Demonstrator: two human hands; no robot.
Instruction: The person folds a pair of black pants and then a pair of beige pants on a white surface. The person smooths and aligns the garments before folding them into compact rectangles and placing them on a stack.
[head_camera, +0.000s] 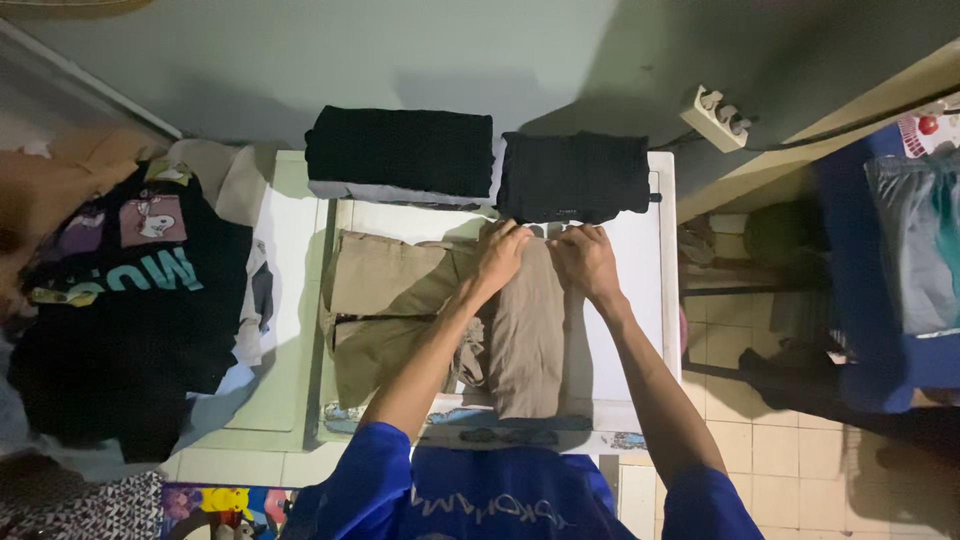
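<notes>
Khaki trousers (400, 310) lie on a white table (632, 260), their legs doubled into a narrow strip (530, 350) on the right. My left hand (499, 256) presses palm-down on the far end of that strip. My right hand (586, 260) lies flat beside it on the same fabric edge. Both hands rest just in front of a folded black garment (572, 176). Another folded black stack (400, 152) sits to its left at the table's far edge.
A heap of unfolded dark clothes (130, 300) lies on the left. A grey wall with a power strip (716, 118) stands behind the table. Tiled floor (790, 450) and a blue-covered piece of furniture (880, 300) are on the right.
</notes>
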